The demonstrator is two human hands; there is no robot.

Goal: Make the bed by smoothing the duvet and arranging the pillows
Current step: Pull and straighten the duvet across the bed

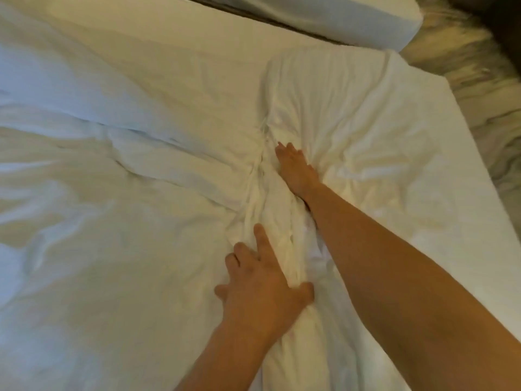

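Observation:
A white duvet (127, 193) covers nearly the whole view, creased and bunched into a ridge running down its middle. My left hand (259, 286) lies flat on the near part of that ridge, fingers spread, thumb pressed into the fold. My right hand (294, 170) reaches farther along the same ridge, palm down with fingers together on the cloth. Neither hand grips anything. No pillow can be told apart from the bedding.
A second white bed or mattress (338, 18) lies beyond a dark gap (253, 15) at the top. A grey and cream patterned carpet (485, 88) shows past the bed's right edge and corner.

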